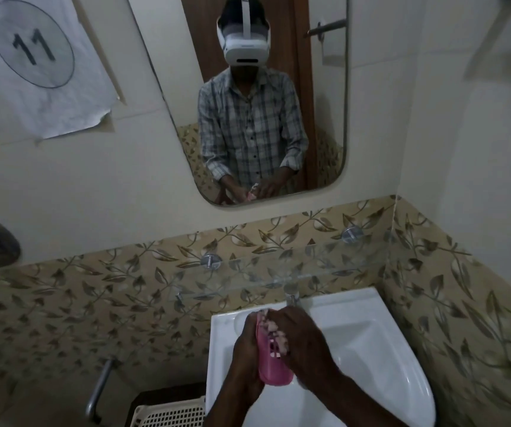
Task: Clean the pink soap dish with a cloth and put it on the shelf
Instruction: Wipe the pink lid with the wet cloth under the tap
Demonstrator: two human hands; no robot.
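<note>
Pink soap dish (272,372) over the sink (371,309): we are gripping it in our left hand (246,345) while our right hand (305,343) is pinching a cloth (274,329) into it. Wiping is seemingly underway; the glass shelf (294,268) at twelve o'clock is awaiting it.

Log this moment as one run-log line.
phase: cleaning | left hand: holds pink soap dish over sink | right hand: presses cloth on dish | shelf: dish not yet there

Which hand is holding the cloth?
The right hand holds the pale cloth against the pink plastic soap dish; the left hand only grips the dish.
</note>
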